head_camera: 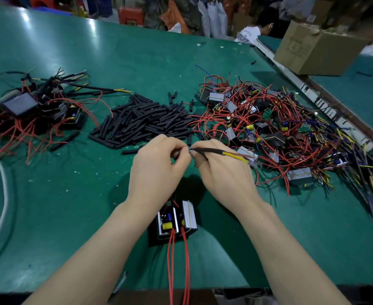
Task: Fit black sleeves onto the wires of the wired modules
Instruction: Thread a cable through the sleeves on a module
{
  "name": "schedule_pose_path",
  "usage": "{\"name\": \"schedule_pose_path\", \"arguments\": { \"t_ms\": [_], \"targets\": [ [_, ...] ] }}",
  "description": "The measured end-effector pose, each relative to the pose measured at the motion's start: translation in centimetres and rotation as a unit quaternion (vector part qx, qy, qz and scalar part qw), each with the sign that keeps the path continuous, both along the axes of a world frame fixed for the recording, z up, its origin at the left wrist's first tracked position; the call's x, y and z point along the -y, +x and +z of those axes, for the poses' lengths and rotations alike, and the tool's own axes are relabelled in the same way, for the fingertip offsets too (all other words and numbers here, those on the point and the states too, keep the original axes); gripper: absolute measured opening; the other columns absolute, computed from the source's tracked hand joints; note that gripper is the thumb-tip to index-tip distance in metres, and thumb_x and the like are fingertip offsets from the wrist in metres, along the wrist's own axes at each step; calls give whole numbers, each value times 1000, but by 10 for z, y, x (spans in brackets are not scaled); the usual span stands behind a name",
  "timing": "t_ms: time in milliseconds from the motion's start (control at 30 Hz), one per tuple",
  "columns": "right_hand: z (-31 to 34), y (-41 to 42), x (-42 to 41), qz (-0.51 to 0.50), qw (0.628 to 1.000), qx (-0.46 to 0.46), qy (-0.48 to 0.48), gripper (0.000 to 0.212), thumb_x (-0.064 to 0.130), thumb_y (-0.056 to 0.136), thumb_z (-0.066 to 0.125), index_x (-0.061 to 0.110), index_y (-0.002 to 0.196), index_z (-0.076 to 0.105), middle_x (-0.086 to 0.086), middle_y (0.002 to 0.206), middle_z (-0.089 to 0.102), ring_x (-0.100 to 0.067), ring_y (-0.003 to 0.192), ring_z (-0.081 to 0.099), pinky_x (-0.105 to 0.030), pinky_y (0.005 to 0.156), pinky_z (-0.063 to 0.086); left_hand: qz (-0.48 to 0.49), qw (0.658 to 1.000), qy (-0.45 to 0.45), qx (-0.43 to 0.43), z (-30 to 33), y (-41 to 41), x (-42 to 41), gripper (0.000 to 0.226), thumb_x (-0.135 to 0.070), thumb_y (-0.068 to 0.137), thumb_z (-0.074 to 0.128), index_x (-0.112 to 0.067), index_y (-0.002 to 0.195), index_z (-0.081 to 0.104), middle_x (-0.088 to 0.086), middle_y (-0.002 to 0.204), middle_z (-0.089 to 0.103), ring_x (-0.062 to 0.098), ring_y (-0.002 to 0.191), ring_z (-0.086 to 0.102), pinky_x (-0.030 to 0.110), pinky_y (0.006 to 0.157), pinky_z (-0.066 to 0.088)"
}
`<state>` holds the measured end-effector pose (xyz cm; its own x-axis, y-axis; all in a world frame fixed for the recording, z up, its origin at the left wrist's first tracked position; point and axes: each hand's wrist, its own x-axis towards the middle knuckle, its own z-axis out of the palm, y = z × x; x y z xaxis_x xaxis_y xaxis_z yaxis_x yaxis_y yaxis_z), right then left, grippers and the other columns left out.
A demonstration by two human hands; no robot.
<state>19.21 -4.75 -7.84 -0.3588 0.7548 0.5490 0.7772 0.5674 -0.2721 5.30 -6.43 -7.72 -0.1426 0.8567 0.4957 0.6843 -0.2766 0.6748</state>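
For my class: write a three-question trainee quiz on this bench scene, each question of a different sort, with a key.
1. True or false: the pile of loose black sleeves lies between the two heaps of wired modules.
2. Which hand holds the black sleeve with yellow wires running out of it? A. left hand B. right hand
3. Fill in: the module lying between the forearms trails ___ wires towards the person.

Key: 1 true; 2 B; 3 red

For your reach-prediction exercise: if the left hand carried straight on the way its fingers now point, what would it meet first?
Probably the right hand: the left hand points right, fingertips almost touching it at the black sleeve.
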Motion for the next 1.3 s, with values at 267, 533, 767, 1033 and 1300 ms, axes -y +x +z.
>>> {"name": "schedule_pose_path", "arguments": {
  "t_ms": [267, 533, 767, 1033, 1300],
  "targets": [
    [3, 1, -1, 60, 981, -130, -130, 17, 31, 97, 43, 25, 97, 59, 20, 72, 52, -3, 66, 54, -25, 62, 43, -93, 991, 37, 93, 4, -5, -1, 10, -13, 88, 62, -13, 89, 72, -3, 81, 63, 8, 76, 55, 21, 69, 44],
    [10, 7, -2, 73, 955, -185, -222, 17, 30, 96, 53, 38, 82, 54, 20, 58, 54, -13, 61, 54, -29, 62, 44, -139, 984, 111, 21, 1, -11, -6, 9, 2, 85, 63, -3, 88, 71, 5, 80, 62, 12, 76, 55, 26, 69, 46],
    [12, 9, -3, 61, 912, -251, -317, 18, 33, 95, 56, 33, 79, 65, 14, 54, 54, -8, 56, 52, -21, 56, 38, -121, 983, 130, -38, -3, -12, -9, 11, 0, 84, 58, -3, 85, 68, 6, 80, 60, 26, 74, 57, 44, 64, 47],
    [14, 12, -4, 80, 876, -272, -390, 29, 39, 98, 47, 25, 75, 58, 8, 52, 54, -23, 65, 46, -36, 61, 34, -118, 975, 145, -116, 2, -15, -8, 18, 2, 79, 57, -9, 82, 70, 1, 82, 64, 27, 72, 58, 50, 62, 44],
    [12, 13, -4, 45, 896, -254, -362, 31, 35, 96, 52, 12, 79, 62, -7, 62, 48, 2, 46, 50, -11, 48, 33, -68, 959, 159, -224, 6, -15, 0, 23, -8, 83, 49, -19, 78, 68, -6, 78, 63, 24, 71, 56, 36, 68, 27]
  ]
}}
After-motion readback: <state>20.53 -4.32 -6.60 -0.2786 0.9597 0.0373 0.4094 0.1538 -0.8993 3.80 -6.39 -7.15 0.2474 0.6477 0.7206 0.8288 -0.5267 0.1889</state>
